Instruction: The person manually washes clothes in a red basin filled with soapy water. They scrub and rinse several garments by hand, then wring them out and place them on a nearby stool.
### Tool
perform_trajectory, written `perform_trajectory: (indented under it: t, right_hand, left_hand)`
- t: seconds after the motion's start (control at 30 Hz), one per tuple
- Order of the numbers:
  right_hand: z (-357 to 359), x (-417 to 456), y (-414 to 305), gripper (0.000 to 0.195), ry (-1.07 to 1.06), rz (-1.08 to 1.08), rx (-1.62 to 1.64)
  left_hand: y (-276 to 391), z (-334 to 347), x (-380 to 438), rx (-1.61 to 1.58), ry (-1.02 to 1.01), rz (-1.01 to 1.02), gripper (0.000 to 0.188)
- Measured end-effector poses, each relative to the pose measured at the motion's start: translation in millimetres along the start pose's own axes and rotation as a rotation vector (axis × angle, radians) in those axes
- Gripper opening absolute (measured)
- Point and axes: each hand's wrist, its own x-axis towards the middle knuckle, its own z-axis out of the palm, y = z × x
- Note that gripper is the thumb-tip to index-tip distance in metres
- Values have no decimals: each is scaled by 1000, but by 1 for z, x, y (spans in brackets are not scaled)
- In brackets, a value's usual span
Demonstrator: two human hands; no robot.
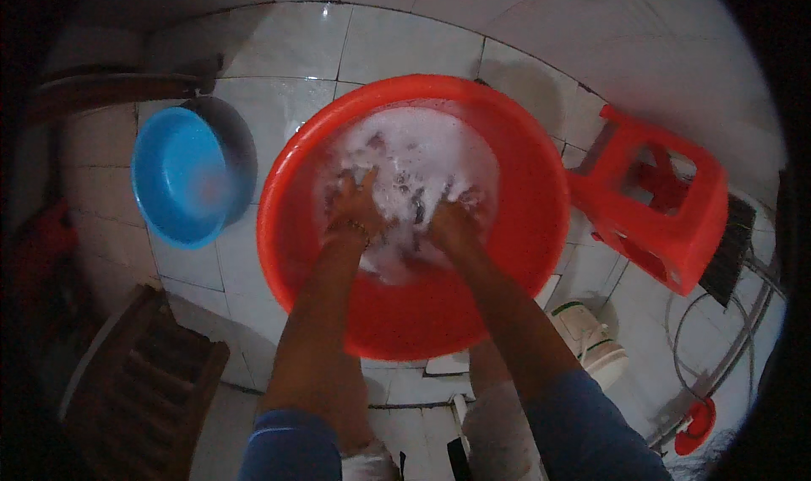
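Observation:
A large red plastic basin [405,322] stands before me, with sudsy water [418,139] covering its bottom. Dark cloth-like patches show through the foam. On the left side of the suds is my left hand [358,205], its fingers spread at the foam's surface and a bracelet at the wrist. My right hand [451,224] is bent down into the foam on the right; its fingers are hidden by suds, so whether it grips something cannot be seen.
A blue basin [180,177] stands on the tiled floor at the left. To the right a red plastic stool [703,189] lies tipped over. A white bucket [586,338] is at the lower right, near a hose [728,367]. Brown slatted wooden furniture [158,379] is at the lower left.

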Motion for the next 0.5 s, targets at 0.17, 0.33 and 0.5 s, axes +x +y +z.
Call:
perform_trajectory:
  t: [0.17,0.33,0.5]
  right_hand:
    - [60,24,30,33,146,-88,665]
    - [31,-34,45,37,-2,45,1349]
    - [6,-171,10,29,163,-166,1522]
  left_hand:
    - [-54,83,51,115,2,-122,47]
    - [-7,23,-26,-150,34,-67,30]
    - [-17,-15,-120,-411,71,105,27]
